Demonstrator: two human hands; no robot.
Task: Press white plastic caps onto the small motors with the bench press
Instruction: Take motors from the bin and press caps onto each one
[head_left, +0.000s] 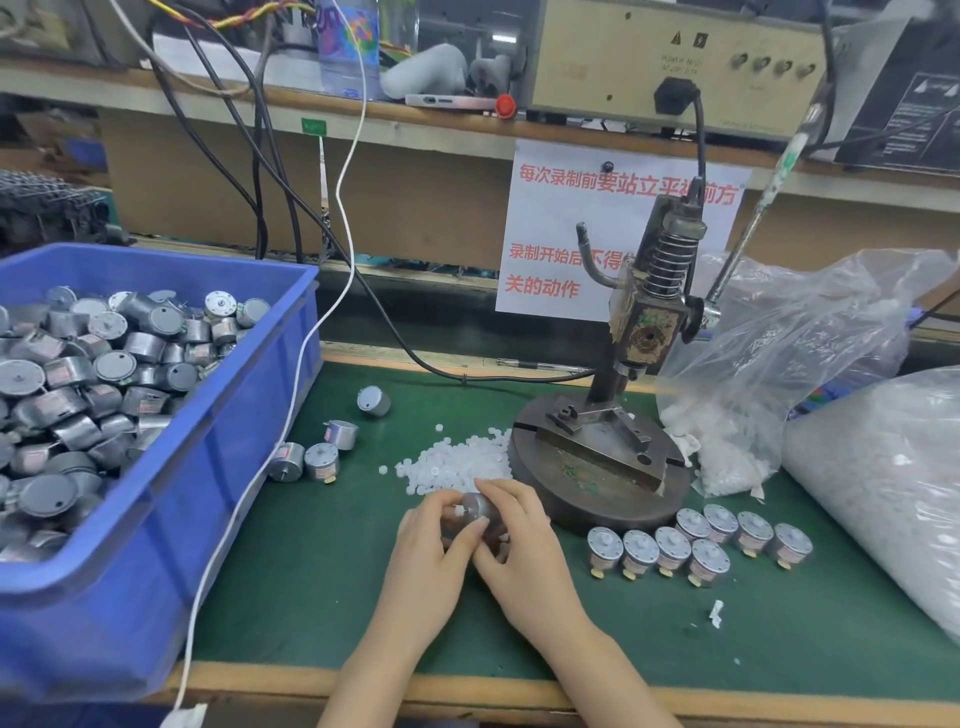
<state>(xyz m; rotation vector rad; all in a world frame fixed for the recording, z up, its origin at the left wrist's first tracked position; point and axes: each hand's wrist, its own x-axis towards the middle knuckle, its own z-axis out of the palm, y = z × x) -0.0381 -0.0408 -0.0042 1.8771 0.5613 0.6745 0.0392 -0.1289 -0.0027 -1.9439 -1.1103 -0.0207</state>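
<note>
View: head camera, looking down on the bench.
Left hand (431, 545): fingers curled round a motor (480, 512), thumb laid across its near side.
Right hand (524, 551): gripped the same motor from the other side, forefinger hooked over the top.
Motor position: held between both hands just above the green mat (311, 582), in front of the press base, shaft end turned left.
Shaft tip: a small white piece showed there; whether seated, could not tell.
Cap pile (457, 462): loose white caps heaped on the mat, touching the left edge of the press base, just beyond the hands.
Bench press (623, 358): upright on a round dark base (613, 499), spring and ram above a bare fixture plate.
Standing motors (701, 540): cluster set on end, right of the hands, near the base; caps too small to tell.
Loose motors (322, 457): a few lying on the mat beside the crate.
Blue crate (291, 332): far left, heaped with motors.
Clear bag (789, 353): right of the press, white caps inside.
Second bag (883, 493): far right, full of white pieces.
White cable (306, 343): ran down over the crate's corner.
</note>
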